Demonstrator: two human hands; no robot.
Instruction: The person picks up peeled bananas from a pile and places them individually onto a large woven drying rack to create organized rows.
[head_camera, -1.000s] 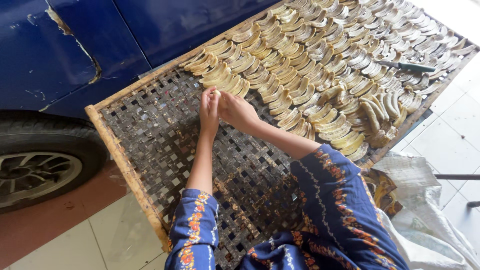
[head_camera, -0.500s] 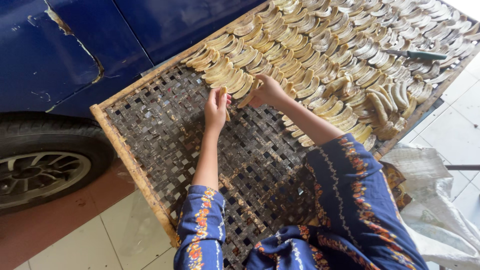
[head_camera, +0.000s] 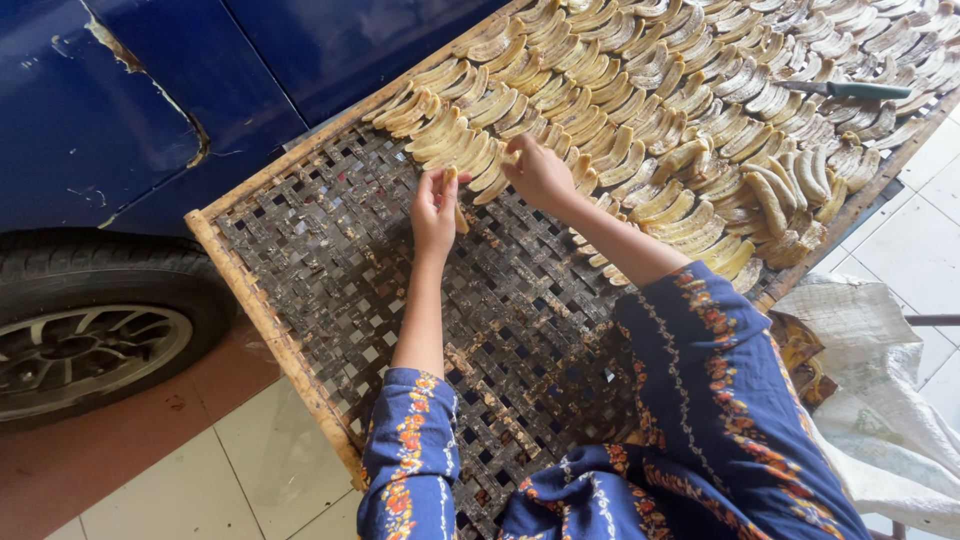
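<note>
Woven drying tray (head_camera: 300, 260): dark lattice of flat strips in a pale wooden frame, set slantwise beside a blue car body (head_camera: 130, 110). Its near-left half lies bare; its far-right half is covered.

Banana slices (head_camera: 640, 110): pale yellow, peeled, halved lengthwise, laid in close overlapping rows from the tray's top edge down to its right frame. The rows end in a ragged front just beyond my hands.

Left hand (head_camera: 435, 210): fingers pinched shut around one banana slice (head_camera: 452, 195), held upright just above the lattice, close beside the front row.

Right hand (head_camera: 540, 175): curled palm-down at the edge of the rows, fingertips on a slice there; whether it grips that piece or only presses it, I cannot tell, as the fingers hide it.

Knife (head_camera: 850, 90): green handle, dark blade, lying flat on the slices near the tray's far-right corner, well apart from both hands.

Sack (head_camera: 880, 400): whitish, crumpled, on the floor past the tray's right frame, beside my patterned blue sleeve (head_camera: 720, 400). No label can be made out on it.

Car wheel (head_camera: 80, 340): black tyre with a silver rim, at left, near the tray's left corner.

Open room: bare lattice from my hands down to the near frame; pale tiled floor (head_camera: 270, 460) under the tray's lower-left edge, with a reddish strip towards the wheel.
</note>
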